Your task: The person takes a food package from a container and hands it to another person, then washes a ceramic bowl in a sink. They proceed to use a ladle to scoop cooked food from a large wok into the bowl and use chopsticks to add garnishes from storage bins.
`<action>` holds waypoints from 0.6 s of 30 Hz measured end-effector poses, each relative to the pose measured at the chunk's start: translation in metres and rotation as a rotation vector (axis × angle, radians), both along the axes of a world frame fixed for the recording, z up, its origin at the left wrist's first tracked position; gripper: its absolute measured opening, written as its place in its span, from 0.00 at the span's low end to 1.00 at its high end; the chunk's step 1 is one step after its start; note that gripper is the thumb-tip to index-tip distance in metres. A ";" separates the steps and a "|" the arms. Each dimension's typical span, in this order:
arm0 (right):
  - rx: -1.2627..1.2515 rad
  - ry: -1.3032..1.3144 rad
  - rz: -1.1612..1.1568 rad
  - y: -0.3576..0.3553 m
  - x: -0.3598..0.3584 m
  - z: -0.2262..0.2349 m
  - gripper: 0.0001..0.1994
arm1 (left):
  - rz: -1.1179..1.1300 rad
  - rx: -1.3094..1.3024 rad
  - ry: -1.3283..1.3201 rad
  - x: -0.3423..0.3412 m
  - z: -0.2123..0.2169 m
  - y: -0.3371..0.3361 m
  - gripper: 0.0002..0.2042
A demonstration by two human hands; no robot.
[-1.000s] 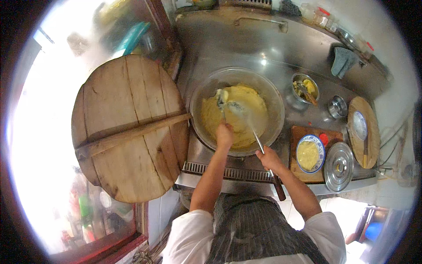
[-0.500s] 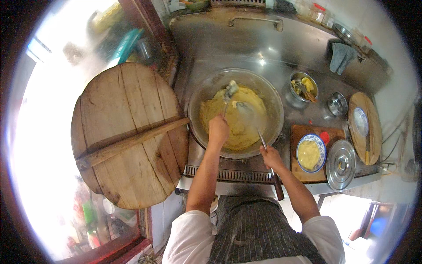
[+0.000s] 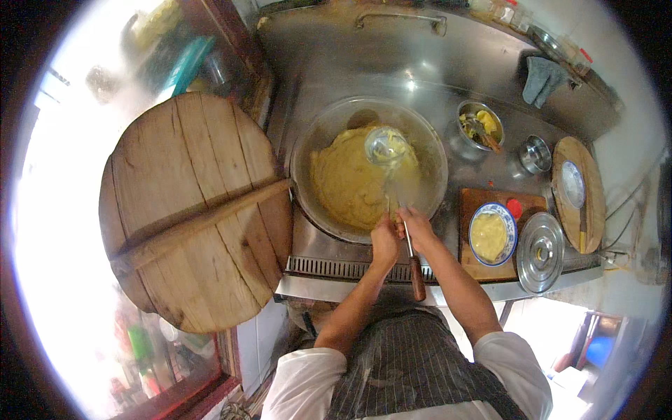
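A large metal wok (image 3: 299,171) holds a thick yellow mash (image 3: 346,178). My right hand (image 3: 416,229) is closed round the shaft of a ladle (image 3: 385,145) whose brown wooden handle end points back toward me. The ladle's round metal bowl lies over the mash and carries some of it. Close beside it, my left hand (image 3: 384,245) grips a thin metal utensil (image 3: 389,203) over the wok's near side. Steam or motion blurs its far end, possibly a spoon.
Left of the wok leans a big round wooden lid (image 3: 203,168). On the right, a cutting board (image 3: 470,203) bears a blue-and-white bowl (image 3: 491,234) of yellow paste. Nearby are a metal lid (image 3: 541,252), a metal bowl with food (image 3: 480,124), a small metal bowl (image 3: 535,154) and a round board (image 3: 591,203).
My left hand has moved down and right, bringing its utensil back from the far side. My right hand has shifted left and slightly up, close to the left. The ladle bowl now shows clearly.
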State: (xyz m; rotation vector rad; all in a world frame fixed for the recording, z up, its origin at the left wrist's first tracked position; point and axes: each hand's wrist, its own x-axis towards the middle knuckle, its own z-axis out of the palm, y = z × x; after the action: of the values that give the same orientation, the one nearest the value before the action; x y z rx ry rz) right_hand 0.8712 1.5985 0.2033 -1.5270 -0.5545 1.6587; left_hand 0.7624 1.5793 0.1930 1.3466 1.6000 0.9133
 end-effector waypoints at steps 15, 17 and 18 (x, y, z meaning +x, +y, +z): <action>0.003 0.250 0.207 -0.006 0.036 0.013 0.08 | -0.276 0.225 0.419 -0.055 -0.014 0.054 0.27; -0.012 -0.025 0.232 0.005 0.042 -0.004 0.09 | -0.361 0.240 0.555 -0.064 -0.017 0.067 0.30; -0.068 0.059 0.219 0.006 0.040 0.005 0.10 | -0.392 0.246 0.634 -0.074 -0.025 0.060 0.30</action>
State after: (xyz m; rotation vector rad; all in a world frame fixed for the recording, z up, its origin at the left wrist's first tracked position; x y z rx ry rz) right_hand 0.9107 1.6041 0.2079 -1.5042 -0.6588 1.8997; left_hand 0.6888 1.6395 0.1677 2.1875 1.6029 0.4693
